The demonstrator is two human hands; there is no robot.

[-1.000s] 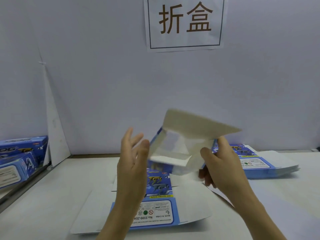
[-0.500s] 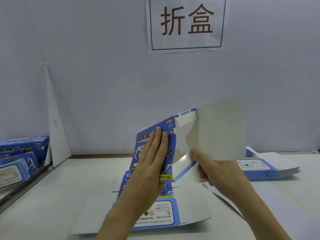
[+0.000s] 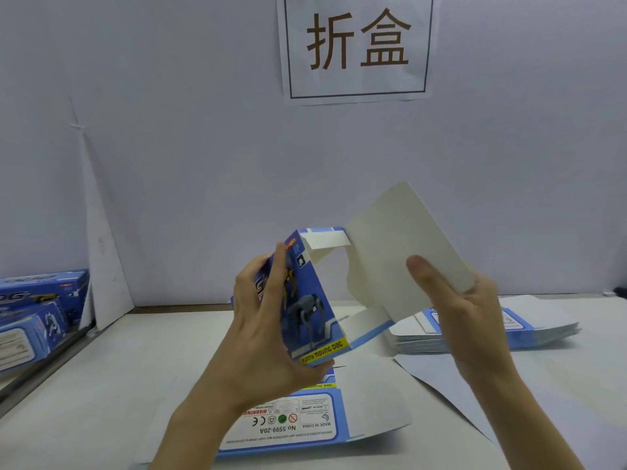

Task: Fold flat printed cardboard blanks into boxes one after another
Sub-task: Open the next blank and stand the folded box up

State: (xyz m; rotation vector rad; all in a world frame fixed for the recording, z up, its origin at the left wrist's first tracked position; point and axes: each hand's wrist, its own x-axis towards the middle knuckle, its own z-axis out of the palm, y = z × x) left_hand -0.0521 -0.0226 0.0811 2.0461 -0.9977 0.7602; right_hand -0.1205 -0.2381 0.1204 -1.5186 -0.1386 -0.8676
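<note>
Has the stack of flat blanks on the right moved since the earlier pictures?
No. The stack of flat blanks still lies near the table's back edge.

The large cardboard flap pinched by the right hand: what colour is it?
Plain off-white, unprinted cardboard flap; best in the head view.

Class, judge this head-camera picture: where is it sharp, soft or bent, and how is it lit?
Head view: soft, even light, only a faint shadow under the flat blank; wall sign and half-folded box read sharp; finished boxes at the left edge look smeared and stretched.
</note>
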